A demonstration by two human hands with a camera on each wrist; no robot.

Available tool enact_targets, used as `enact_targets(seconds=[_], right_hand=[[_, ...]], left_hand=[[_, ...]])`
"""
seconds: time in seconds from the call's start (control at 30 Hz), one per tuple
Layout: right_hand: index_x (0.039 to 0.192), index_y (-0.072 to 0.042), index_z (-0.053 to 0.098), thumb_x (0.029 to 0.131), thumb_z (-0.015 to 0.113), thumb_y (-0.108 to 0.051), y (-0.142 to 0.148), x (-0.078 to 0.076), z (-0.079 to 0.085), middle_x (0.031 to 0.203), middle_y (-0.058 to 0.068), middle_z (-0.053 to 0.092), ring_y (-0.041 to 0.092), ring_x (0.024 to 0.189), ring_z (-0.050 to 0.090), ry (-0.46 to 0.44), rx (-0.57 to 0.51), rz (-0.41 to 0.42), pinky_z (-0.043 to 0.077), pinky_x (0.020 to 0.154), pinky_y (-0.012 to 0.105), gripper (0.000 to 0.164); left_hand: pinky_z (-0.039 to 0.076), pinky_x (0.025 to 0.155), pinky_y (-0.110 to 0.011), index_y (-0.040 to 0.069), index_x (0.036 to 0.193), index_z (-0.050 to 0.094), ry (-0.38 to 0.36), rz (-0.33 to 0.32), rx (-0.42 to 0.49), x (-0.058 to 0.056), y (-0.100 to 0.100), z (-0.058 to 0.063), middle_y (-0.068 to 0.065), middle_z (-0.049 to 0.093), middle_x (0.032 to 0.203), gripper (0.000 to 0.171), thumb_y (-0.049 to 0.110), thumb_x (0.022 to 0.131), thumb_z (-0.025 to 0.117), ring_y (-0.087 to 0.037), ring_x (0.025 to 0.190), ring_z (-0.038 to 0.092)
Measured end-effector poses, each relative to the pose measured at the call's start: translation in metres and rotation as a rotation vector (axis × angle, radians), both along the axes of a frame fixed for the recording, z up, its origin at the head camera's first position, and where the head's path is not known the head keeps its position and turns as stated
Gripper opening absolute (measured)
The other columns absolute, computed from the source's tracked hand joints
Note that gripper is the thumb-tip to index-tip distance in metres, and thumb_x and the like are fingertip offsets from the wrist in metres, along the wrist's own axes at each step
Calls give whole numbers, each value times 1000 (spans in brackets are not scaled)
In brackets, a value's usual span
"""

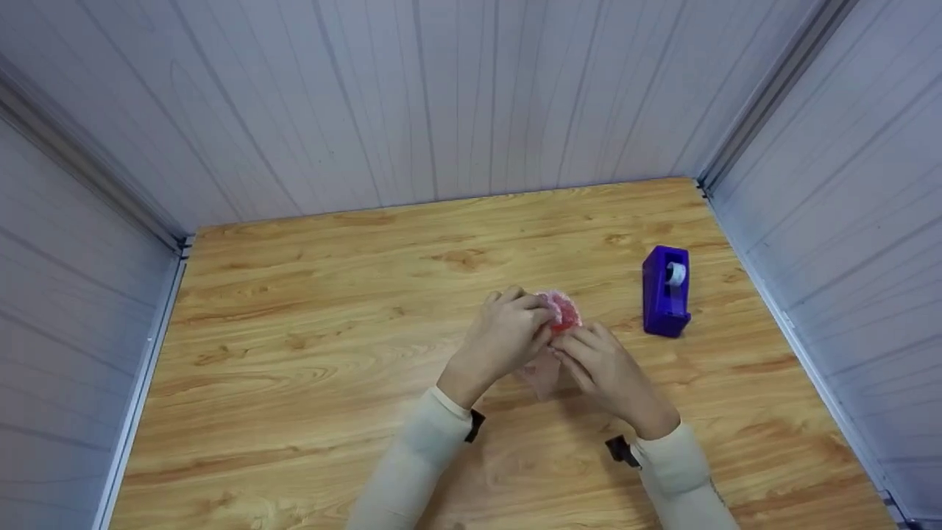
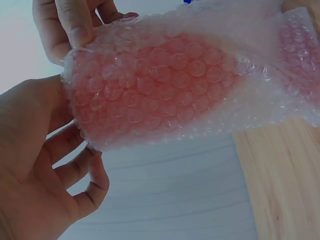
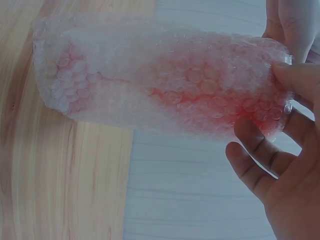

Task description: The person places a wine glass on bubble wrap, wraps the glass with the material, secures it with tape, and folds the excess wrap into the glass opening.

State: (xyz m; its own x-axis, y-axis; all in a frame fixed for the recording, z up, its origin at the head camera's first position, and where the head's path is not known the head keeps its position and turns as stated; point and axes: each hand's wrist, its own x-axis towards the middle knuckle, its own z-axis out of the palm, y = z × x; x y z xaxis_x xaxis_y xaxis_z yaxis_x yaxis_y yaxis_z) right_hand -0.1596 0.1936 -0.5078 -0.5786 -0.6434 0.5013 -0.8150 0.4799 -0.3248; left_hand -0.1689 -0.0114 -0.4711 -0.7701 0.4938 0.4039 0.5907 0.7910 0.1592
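Both hands hold a roll of clear bubble wrap with a red object showing inside it. My left hand grips the far end from the left, its fingers curled over the top edge. From the other side my right hand pinches the same end between thumb and fingers. In the left wrist view the bubble wrap forms a tube around a reddish shape that narrows toward the loose end. The right wrist view shows the wrap folded over on itself; its layers hide what the red object is.
A purple tape dispenser with a roll of clear tape stands to the right of the hands. The wood-grain table is enclosed by pale panel walls at the back and both sides.
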Motion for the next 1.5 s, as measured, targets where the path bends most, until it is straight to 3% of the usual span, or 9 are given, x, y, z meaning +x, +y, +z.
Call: enact_targets(seconds=[0.2, 0.4, 0.57, 0.73, 0.97, 1.1, 1.2, 1.33, 1.5], right_hand=[[106, -11, 70, 94, 69, -5, -1, 1, 2, 110, -1, 67, 21, 90, 54, 2, 2, -1, 46, 77, 35, 13], [102, -9, 69, 93, 70, -4, -3, 2, 3, 105, 1, 67, 23, 90, 55, 28, 12, 2, 48, 78, 38, 11], [103, -9, 69, 93, 70, -5, -3, 2, 3, 105, 3, 67, 24, 92, 56, 19, 25, 0, 49, 80, 39, 10], [102, -9, 69, 92, 71, -4, -3, 1, 3, 106, 2, 67, 24, 91, 55, 29, 27, -3, 48, 78, 38, 12], [103, -9, 69, 94, 69, -6, -4, -1, 1, 105, 2, 67, 23, 90, 56, 56, 7, 16, 47, 80, 37, 9], [106, -9, 69, 95, 67, -7, -4, -2, 1, 106, 2, 67, 23, 92, 57, 48, 5, 21, 47, 84, 38, 11], [109, -9, 68, 95, 66, -7, -3, -3, 1, 110, 3, 67, 23, 96, 58, 34, 5, 23, 47, 87, 39, 14], [114, -9, 68, 95, 67, -8, -2, -2, 2, 115, 2, 67, 22, 100, 58, 3, -10, 18, 49, 88, 38, 19], [120, -4, 67, 90, 72, -9, 1, -2, 3, 116, 6, 69, 21, 98, 60, 20, -50, 19, 53, 80, 36, 31]], left_hand=[[50, 68, -34, 18, 86, 77, -77, 111, -166, -1, 11, 9, 4, 71, 95, 18, 25, 96, 65, -19, 86, 57], [57, 70, -34, 16, 90, 79, -158, 212, -321, -3, 25, 16, -1, 72, 102, 21, 26, 99, 62, -21, 91, 58], [58, 68, -32, 16, 91, 79, -212, 257, -361, -2, 31, 16, -2, 71, 106, 24, 26, 101, 59, -22, 93, 55], [58, 67, -31, 15, 88, 78, -209, 232, -341, -3, 29, 14, -3, 70, 108, 24, 27, 101, 60, -23, 95, 53], [56, 69, -28, 14, 82, 74, -133, 151, -152, 0, 16, 7, -1, 72, 101, 32, 28, 103, 55, -22, 94, 53], [51, 93, -35, 13, 89, 76, -25, 59, 15, 3, 6, 0, -1, 73, 99, 30, 25, 104, 53, -20, 95, 61], [43, 102, -36, 11, 97, 77, 45, -20, 119, 7, -1, -5, 0, 74, 98, 26, 23, 104, 55, -17, 97, 65], [46, 97, -31, 9, 105, 76, 86, -96, 272, 13, -9, -14, -1, 73, 105, 21, 20, 102, 59, -18, 102, 64], [43, 105, -35, 4, 110, 75, 126, -171, 439, 19, -15, -26, -7, 72, 114, 18, 13, 98, 66, -25, 111, 63]])
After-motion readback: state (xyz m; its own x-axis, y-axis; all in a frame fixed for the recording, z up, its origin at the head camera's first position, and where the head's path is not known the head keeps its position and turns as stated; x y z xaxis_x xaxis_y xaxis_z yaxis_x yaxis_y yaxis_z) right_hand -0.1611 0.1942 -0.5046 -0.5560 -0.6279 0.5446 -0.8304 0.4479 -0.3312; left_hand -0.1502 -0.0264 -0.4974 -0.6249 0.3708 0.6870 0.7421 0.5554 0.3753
